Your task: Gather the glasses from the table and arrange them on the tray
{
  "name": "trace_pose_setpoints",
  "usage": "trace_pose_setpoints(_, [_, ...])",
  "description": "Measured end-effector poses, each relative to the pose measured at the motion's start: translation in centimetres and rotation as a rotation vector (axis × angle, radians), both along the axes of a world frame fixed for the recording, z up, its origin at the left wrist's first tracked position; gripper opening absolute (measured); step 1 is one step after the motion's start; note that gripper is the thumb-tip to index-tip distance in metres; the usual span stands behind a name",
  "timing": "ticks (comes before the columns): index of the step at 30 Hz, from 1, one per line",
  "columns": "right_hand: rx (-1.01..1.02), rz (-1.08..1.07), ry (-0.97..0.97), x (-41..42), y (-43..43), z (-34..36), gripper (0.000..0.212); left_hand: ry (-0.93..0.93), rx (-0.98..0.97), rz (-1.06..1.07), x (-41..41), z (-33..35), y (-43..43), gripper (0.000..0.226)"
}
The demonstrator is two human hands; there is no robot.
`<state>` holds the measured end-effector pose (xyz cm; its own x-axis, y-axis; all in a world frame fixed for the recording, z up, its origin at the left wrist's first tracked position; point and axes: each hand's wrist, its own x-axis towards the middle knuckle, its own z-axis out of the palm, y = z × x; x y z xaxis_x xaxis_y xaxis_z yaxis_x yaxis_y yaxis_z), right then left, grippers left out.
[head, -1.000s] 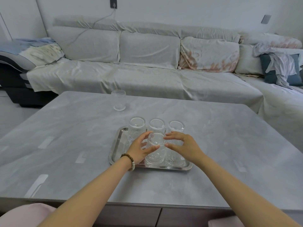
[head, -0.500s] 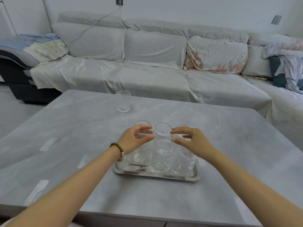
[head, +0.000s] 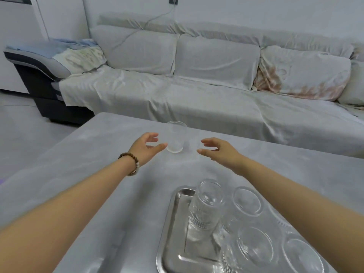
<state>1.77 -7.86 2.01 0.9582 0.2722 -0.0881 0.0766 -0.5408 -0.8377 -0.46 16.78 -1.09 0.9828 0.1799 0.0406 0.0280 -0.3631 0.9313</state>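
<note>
Nearest camera, steel tray carries several clear glasses. Both hands have left it since a second ago, reaching forward: left hand spread wide, thumb nearly touching last glass on table; right hand spread, empty. Final pickup imminent.

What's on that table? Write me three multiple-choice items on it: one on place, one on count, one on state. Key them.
1. Where does the lone glass stand?
A. On the tray
B. On the table, beyond the tray, between the hands
C. On the sofa

2. How many glasses stand off the tray?
A. One
B. Two
C. Three

3. What state is the right hand in?
A. Open and empty
B. Gripping a glass
C. Lifting the tray

Key: 1 B, it sits on bare tabletop between the left hand and the right hand; 2 A, every other glass is on the tray; 3 A, its fingers are spread with nothing in them.
</note>
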Motion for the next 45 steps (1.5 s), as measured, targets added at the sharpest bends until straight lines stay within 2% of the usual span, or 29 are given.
trace_pose_setpoints(9, [-0.040, 0.030, 0.151, 8.7, 3.5, -4.8, 0.085, 0.017, 0.008, -0.026, 8.4, -3.0, -0.2, 0.078])
trace_pose_setpoints(15, [-0.006, 0.083, 0.134, 10.3, 5.3, -6.8, 0.081, -0.018, -0.017, -0.087, 11.5, -3.8, -0.9, 0.088])
trace_pose_setpoints(19, [0.031, 0.102, 0.130, 10.3, 5.9, -6.8, 0.075, -0.051, -0.046, -0.063, 11.4, -4.1, -1.2, 0.085])
trace_pose_setpoints(24, [0.074, 0.121, 0.116, 8.6, 5.7, -5.3, 0.070, -0.075, -0.142, -0.023, 9.1, -3.1, -1.6, 0.074])
trace_pose_setpoints(30, [0.203, 0.116, 0.030, 3.6, 4.2, -0.2, 0.061, -0.112, -0.429, 0.014, 3.9, 2.4, -2.5, 0.060])
trace_pose_setpoints(35, [0.373, 0.092, 0.018, -2.2, 2.4, 3.7, 0.053, -0.078, -0.639, -0.080, -1.5, 7.5, -4.1, 0.088])
trace_pose_setpoints(38, [0.463, 0.050, -0.017, -5.6, 1.4, 5.7, 0.064, -0.082, -0.676, -0.175, -4.7, 8.9, -5.1, 0.079])
trace_pose_setpoints(42, [0.467, 0.015, -0.061, -9.7, -0.3, 6.7, 0.082, -0.048, -0.683, -0.231, -8.1, 9.0, -5.8, 0.085])
trace_pose_setpoints(45, [0.449, -0.016, -0.124, -11.9, -1.7, 6.8, 0.079, -0.027, -0.679, -0.242, -10.5, 8.1, -6.0, 0.080])
